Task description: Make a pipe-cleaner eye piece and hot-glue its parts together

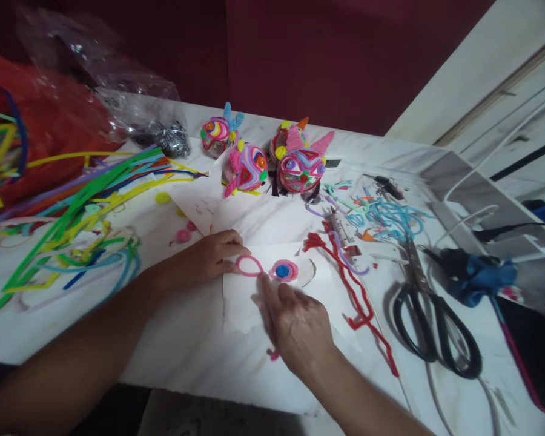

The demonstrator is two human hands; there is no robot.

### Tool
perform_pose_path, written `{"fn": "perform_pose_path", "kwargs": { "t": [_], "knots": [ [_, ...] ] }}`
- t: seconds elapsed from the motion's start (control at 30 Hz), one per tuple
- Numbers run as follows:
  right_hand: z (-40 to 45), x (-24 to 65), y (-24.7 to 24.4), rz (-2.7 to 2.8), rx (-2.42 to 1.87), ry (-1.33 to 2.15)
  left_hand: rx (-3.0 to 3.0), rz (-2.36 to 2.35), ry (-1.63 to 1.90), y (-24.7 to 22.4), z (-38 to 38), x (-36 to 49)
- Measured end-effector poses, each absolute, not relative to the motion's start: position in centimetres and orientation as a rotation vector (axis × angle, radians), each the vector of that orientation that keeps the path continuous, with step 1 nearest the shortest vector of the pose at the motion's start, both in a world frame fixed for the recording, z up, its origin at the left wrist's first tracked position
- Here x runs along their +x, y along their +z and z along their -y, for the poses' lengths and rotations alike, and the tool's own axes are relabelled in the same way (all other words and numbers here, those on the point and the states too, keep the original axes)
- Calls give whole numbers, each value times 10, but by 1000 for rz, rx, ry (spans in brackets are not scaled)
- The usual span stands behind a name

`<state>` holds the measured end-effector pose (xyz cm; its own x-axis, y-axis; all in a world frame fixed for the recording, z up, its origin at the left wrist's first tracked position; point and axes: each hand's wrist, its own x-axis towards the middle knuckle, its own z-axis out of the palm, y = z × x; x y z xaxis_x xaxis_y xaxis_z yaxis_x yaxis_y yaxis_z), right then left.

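Observation:
A pink pipe-cleaner loop (pixel 249 256) lies on a white sheet of paper (pixel 243 309). My left hand (pixel 213 257) is at its left end, thumb and fingertip closed on the edge of the loop. At the loop's right end rests my right hand (pixel 295 315), index finger pointing onto it; the other fingers are curled and partly hidden. Just right of the loop on the paper is an oval coil (pixel 284 270) of pink and white with a blue centre. A curved outline is drawn beside that coil.
Decorated balls (pixel 300 169) stand at the back. Colourful pipe cleaners (pixel 77 200) spread across the left. Red pipe cleaners (pixel 363 297), a glue gun (pixel 344 233), black-handled scissors (pixel 424 303) and a phone (pixel 531 345) lie to the right.

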<state>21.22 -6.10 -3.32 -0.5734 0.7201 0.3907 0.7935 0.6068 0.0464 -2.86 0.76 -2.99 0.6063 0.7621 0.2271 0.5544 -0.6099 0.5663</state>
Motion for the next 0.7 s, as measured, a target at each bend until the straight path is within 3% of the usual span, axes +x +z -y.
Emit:
{"fn": "perform_pose_path", "kwargs": {
  "t": [0.3, 0.47, 0.7],
  "knots": [
    [62, 210, -35, 2521, -1264, -337, 2349, -1365, 932, 10, 0, -21],
    [63, 207, -33, 2542, -1352, -292, 2557, -1280, 781, 27, 18, -3],
    [64, 206, -29, 2576, -1398, -207, 2856, -1184, 616, -3, 29, 1]
  ]
}}
